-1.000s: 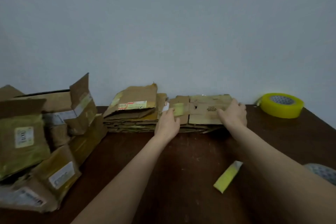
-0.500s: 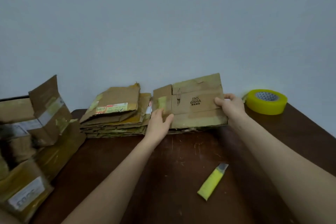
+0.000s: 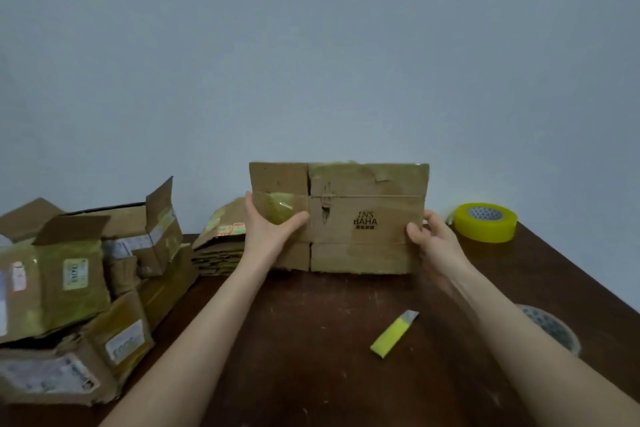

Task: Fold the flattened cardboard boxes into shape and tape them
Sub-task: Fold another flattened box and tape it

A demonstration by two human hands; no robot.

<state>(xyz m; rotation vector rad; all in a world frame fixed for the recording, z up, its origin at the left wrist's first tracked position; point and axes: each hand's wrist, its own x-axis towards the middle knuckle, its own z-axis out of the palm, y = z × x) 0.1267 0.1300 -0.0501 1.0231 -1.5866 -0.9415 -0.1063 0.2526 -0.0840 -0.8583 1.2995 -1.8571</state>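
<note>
A flattened brown cardboard box [image 3: 363,218] printed "INS BAHA" stands upright above the dark wooden table [image 3: 311,357], facing me. My left hand [image 3: 270,229] grips its left edge, thumb across the taped front. My right hand [image 3: 433,236] pinches its right edge. Behind it at the left lies the stack of flattened boxes [image 3: 218,246]. A yellow tape roll [image 3: 485,222] lies at the back right.
A heap of folded, taped boxes [image 3: 76,288] fills the left side. A yellow box cutter [image 3: 393,334] lies on the table under my right forearm. A second tape roll [image 3: 550,326] shows at the right edge. A plain wall stands behind.
Both hands lifted the top flattened box off the stack and tipped it upright, pulling it nearer to me. The camera view tilted with it.
</note>
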